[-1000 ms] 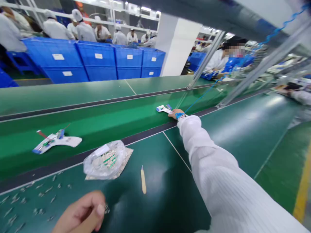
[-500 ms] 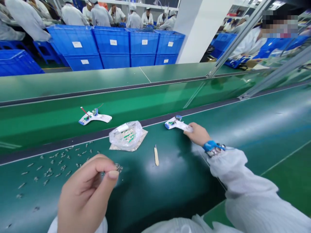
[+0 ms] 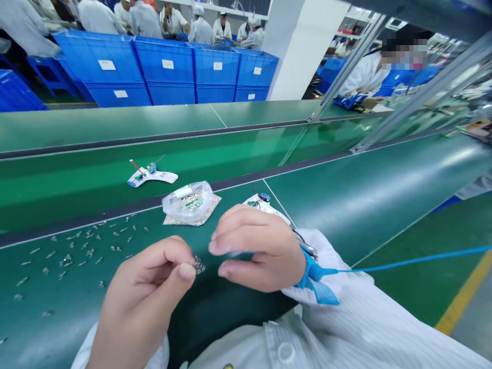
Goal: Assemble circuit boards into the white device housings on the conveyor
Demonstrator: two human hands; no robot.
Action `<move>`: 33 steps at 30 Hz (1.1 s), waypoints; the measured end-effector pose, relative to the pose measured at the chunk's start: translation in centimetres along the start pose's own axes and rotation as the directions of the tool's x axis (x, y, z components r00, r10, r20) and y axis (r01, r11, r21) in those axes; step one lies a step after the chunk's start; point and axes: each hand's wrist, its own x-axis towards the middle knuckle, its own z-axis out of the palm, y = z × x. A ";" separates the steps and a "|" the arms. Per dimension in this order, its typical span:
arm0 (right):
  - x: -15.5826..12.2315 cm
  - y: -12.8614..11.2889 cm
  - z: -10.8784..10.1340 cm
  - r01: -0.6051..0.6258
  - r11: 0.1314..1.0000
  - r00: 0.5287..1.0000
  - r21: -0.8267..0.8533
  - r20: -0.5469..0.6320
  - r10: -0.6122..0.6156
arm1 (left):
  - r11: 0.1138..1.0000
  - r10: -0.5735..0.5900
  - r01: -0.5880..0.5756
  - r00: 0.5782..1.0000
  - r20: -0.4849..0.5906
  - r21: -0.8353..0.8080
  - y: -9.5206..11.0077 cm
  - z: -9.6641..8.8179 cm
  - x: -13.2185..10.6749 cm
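Observation:
Between thumb and forefinger, my left hand [image 3: 149, 292] pinches a small cluster of silvery metal parts [image 3: 199, 265]. My right hand [image 3: 259, 246] hovers just to the right of it, thumb and fingers apart with nothing between them. Behind the right hand lies a white curved piece with a blue end and wires [image 3: 265, 203], partly hidden by that hand. A clear plastic bag [image 3: 188, 201] of small green and pale parts rests on a speckled pad [image 3: 209, 212] beyond my hands. Many small metal parts [image 3: 90, 252] are scattered on the green worktop at the left.
Another white curved piece with red and dark wires [image 3: 154, 176] lies on the green belt [image 3: 230, 159] beyond the worktop's dark edge. Metal posts [image 3: 369, 141] rise at the right. Stacked blue bins [image 3: 165, 64] and people in white coats are behind. A blue cord [image 3: 403, 263] runs from my right wrist.
My right hand has let go of the white curved piece and moved left, close to my left hand. The piece now lies on the worktop. The left hand keeps its pinch; the view has shifted.

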 end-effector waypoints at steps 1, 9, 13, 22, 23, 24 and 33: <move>0.6 -0.3 0.7 0.032 0.999 1.000 0.037 -0.002 -0.032 | 0.997 -0.053 0.054 0.998 0.032 -0.048 0.1 -0.1 -0.1; 1.2 -0.4 2.5 0.035 0.995 0.999 0.097 -0.026 -0.033 | 0.888 -0.257 0.294 0.955 0.147 -0.354 1.3 0.4 0.4; 0.8 -0.4 2.3 0.035 0.996 0.999 0.078 -0.029 -0.033 | 0.852 -0.294 0.355 0.933 0.209 -0.385 0.9 0.5 0.5; 0.8 0.0 1.6 0.106 0.993 0.993 0.058 0.042 -0.109 | 0.853 -0.321 0.407 0.903 0.286 -0.327 1.2 0.8 0.7; 1.0 0.0 1.4 0.114 0.993 0.991 0.041 0.061 -0.116 | 0.862 -0.316 0.399 0.905 0.284 -0.313 1.3 0.8 0.7; 1.1 -0.1 1.2 0.120 0.993 0.988 0.016 0.095 -0.121 | 0.870 -0.309 0.390 0.908 0.282 -0.302 1.3 0.9 0.7; 1.0 -1.8 0.3 0.112 0.968 0.979 -0.224 0.190 -0.069 | 0.928 -0.230 0.274 0.954 0.191 -0.253 1.9 1.1 0.1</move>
